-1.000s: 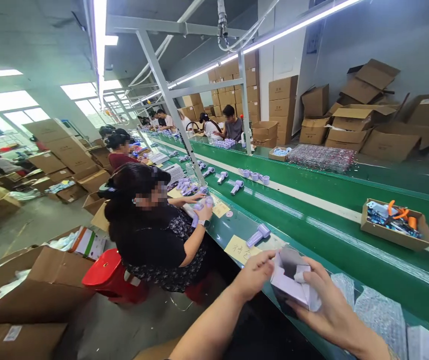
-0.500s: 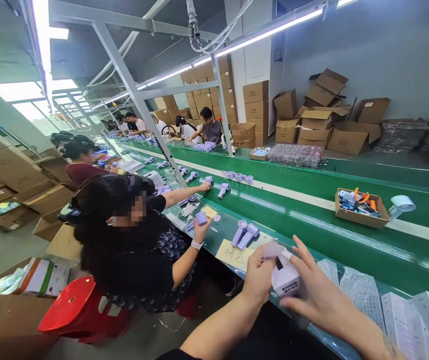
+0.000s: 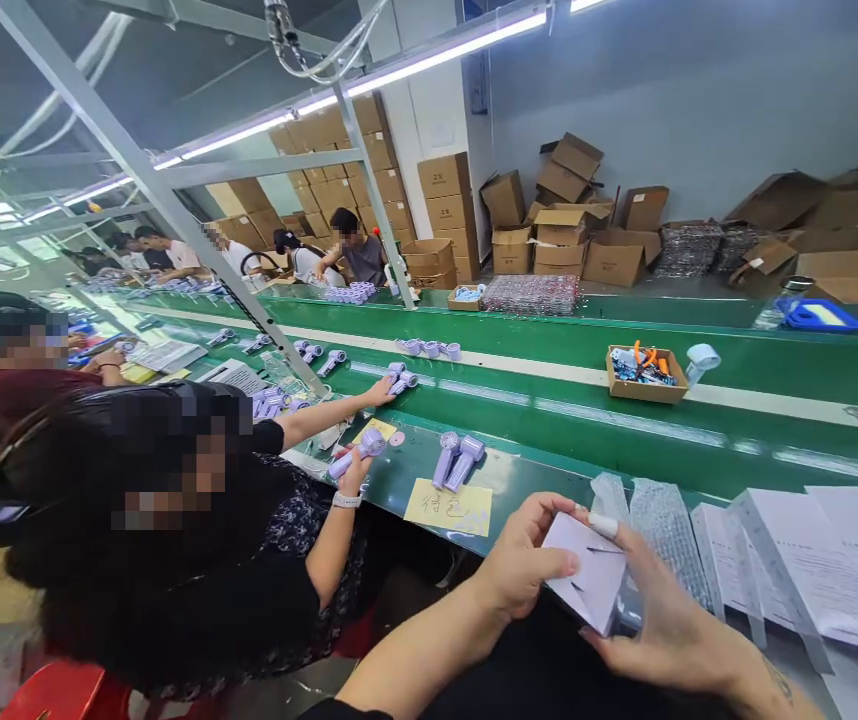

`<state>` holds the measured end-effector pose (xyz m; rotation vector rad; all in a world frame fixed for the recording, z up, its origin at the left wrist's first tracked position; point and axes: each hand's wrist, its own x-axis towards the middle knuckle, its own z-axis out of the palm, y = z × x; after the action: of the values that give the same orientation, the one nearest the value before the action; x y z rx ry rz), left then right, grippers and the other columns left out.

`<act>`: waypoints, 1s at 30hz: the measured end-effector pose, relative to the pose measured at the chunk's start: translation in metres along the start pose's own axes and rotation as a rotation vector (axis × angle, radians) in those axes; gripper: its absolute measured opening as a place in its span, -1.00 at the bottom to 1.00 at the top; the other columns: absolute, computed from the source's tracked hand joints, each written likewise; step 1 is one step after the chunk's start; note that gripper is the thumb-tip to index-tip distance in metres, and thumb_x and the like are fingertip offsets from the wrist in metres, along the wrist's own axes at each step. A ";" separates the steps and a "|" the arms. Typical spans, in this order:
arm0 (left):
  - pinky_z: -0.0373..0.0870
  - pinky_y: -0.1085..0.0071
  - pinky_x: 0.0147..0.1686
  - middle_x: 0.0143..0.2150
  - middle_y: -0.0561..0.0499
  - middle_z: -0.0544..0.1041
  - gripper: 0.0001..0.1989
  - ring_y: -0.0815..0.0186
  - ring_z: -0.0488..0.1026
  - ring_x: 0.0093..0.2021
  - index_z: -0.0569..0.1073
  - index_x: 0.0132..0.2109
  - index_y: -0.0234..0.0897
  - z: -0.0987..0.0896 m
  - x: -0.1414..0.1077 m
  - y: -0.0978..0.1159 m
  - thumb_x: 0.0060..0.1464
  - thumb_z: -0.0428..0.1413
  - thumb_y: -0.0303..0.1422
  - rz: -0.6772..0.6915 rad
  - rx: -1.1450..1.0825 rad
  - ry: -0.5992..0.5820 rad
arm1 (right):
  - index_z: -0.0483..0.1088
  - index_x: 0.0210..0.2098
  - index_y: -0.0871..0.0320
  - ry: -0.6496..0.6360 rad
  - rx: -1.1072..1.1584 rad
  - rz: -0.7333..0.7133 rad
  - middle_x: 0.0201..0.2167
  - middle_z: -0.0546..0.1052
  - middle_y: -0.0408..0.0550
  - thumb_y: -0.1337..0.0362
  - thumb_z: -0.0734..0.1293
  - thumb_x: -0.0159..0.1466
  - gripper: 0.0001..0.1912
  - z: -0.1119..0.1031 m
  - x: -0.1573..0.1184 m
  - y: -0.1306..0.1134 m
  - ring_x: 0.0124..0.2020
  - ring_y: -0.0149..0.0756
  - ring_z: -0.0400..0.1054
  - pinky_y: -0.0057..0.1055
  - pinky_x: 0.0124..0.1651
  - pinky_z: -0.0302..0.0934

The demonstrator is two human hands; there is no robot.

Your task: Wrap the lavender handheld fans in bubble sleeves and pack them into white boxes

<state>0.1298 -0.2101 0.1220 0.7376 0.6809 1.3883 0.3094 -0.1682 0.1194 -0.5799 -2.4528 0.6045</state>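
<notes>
Looks like a small white box (image 3: 586, 575), with a flat face turned up and dark slits along its flap. Sits tilted between both hands, above the near edge of the green table (image 3: 391, 488). Is held on one side by the left hand (image 3: 520, 560), partly closed, thumb pressed onto the flap face; on the other by the right hand (image 3: 650, 595), curved around in a wide, half-open grip, white wrap on one fingertip. Lies near bubble-wrap bags (image 3: 665, 535) and, farther right, printed white stacks (image 3: 811, 560). To the left, see purple fans (image 3: 459, 460) by a yellow note (image 3: 447, 508).
</notes>
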 end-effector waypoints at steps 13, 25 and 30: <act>0.25 0.50 -0.26 -0.13 0.00 0.42 -0.50 0.43 0.34 -0.23 0.24 -0.04 -0.27 0.013 -0.017 -0.012 -0.21 0.13 -0.54 -0.099 0.113 -0.047 | -0.35 0.34 0.04 -0.129 0.149 0.160 0.22 0.21 0.20 0.40 0.39 -0.07 0.14 -0.007 -0.032 -0.001 0.17 0.04 0.23 -0.11 0.16 0.20; 0.30 0.28 0.10 0.18 -0.20 0.29 -0.04 0.14 0.34 0.10 0.05 0.28 -0.25 -0.006 0.066 0.010 -0.20 0.31 -0.14 -0.016 0.662 -0.210 | -0.49 0.32 0.07 0.265 -0.052 0.330 0.30 -0.15 0.33 -0.01 0.45 0.04 0.21 -0.034 -0.040 -0.002 0.29 0.08 -0.01 -0.02 0.22 0.12; 0.38 0.48 -0.35 -0.13 -0.11 0.43 -0.17 0.30 0.41 -0.21 0.14 0.20 -0.29 0.037 0.124 -0.005 -0.13 0.19 0.05 0.002 0.552 0.111 | 0.11 0.25 0.00 0.341 -0.528 0.361 0.34 -0.02 0.13 0.24 0.46 0.04 -0.17 -0.023 -0.075 0.001 0.31 0.17 -0.05 0.03 0.24 0.08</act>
<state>0.1712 -0.0885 0.1412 1.0956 1.1745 1.2561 0.3806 -0.1990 0.1061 -1.2403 -2.1823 -0.0347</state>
